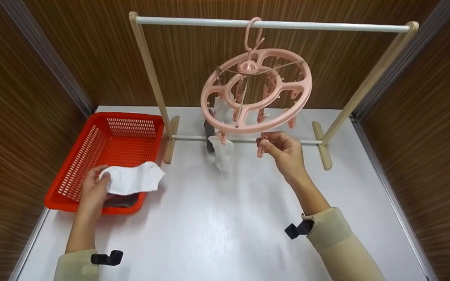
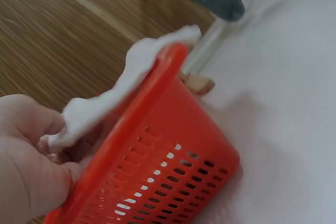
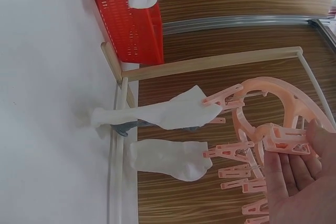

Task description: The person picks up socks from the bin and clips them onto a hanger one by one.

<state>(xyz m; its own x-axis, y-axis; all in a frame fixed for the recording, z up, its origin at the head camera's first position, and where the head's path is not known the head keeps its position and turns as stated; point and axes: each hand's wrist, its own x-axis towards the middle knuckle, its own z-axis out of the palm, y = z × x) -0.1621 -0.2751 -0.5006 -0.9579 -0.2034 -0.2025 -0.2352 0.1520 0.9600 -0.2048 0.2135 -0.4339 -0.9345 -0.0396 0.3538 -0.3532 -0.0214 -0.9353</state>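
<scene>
Cloth sock (image 1: pixel 133 180), smooth plastic hanger (image 1: pixel 283 87)

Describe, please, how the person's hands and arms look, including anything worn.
The left hand and right hand are bare, without gloves. The left sleeve and right sleeve are pale khaki, each with a small black device at the cuff.

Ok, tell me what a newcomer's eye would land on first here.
First, the pink round clip hanger on the white rail, where the right hand pinches a pink clothespin below the near rim. Next, the bright red plastic basket at left, with the left hand holding a white sock over its near end.
</scene>
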